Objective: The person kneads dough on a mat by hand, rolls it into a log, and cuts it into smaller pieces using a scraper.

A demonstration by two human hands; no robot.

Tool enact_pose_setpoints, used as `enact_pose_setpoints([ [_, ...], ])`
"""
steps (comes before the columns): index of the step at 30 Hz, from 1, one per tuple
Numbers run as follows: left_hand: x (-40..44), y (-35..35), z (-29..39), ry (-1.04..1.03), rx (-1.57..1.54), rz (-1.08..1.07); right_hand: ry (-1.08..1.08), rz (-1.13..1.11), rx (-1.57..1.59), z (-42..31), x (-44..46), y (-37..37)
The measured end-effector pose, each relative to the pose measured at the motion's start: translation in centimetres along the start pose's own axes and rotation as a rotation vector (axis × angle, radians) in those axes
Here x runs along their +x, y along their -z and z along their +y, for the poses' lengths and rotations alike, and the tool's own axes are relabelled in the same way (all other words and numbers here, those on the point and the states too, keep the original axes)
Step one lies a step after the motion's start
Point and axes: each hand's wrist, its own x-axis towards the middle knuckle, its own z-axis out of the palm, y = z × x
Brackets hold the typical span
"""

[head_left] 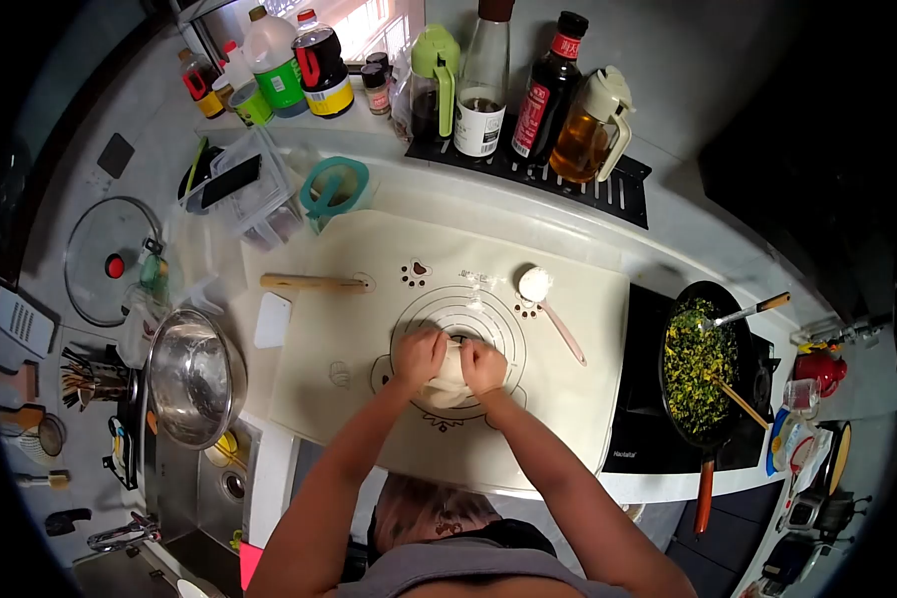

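A pale lump of dough (450, 387) lies on the printed circles of a cream kneading mat (558, 419). My left hand (422, 356) is closed in a fist on the dough's left side. On the right side of the lump, my right hand (483, 367) is likewise closed and pressed against it. The fingertips of both hands are hidden. Right of the hands, a pink-handled scoop (566, 334) holds white flour (535, 284). A wooden rolling pin (314, 283) lies toward the mat's upper left, and a white scraper (273, 320) rests by its left edge.
At right, a pan (703, 439) of chopped greens and yellow bits stands on a black stove (643, 399). A steel bowl (194, 379) sits at left by the sink (194, 488). Behind are a teal-lidded jug (334, 189), sauce bottles (546, 95) and oil jugs (588, 125).
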Motion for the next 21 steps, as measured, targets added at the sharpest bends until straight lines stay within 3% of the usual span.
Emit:
enact_pose_setpoints([
  [1,0.2,-0.3,0.0,0.085,0.061,-0.066,-0.017,-0.019,-0.036,0.5,0.6,-0.4],
  [4,1.6,-1.3,-0.7,0.069,0.181,-0.173,0.019,-0.038,-0.216,0.5,1.3,-0.6],
  [7,3.5,-0.9,-0.7,0.393,-0.058,-0.447,0.217,-0.008,-0.266,-1.5,-0.3,0.7],
  [11,0.1,3.8,6.8,0.389,0.225,-0.495,0.312,0.193,-0.073,-4.5,-4.9,2.1],
  [12,-1.3,3.4,6.5,0.305,0.280,-0.485,0.207,0.030,-0.022,-3.5,-6.0,2.3],
  [15,-6.1,2.1,5.7,-0.089,0.127,0.201,0.063,0.143,0.121,-4.0,-7.0,2.8],
  [16,-6.7,2.0,5.5,-0.125,0.100,0.309,0.094,0.193,-0.004,-5.9,-7.2,3.1],
  [19,-7.9,2.7,5.0,-0.194,0.041,0.385,0.005,0.182,0.083,-4.7,-8.5,0.5],
  [21,-7.4,2.9,3.7,-0.261,-0.021,0.333,0.151,0.247,0.055,-3.4,-8.7,-0.4],
])
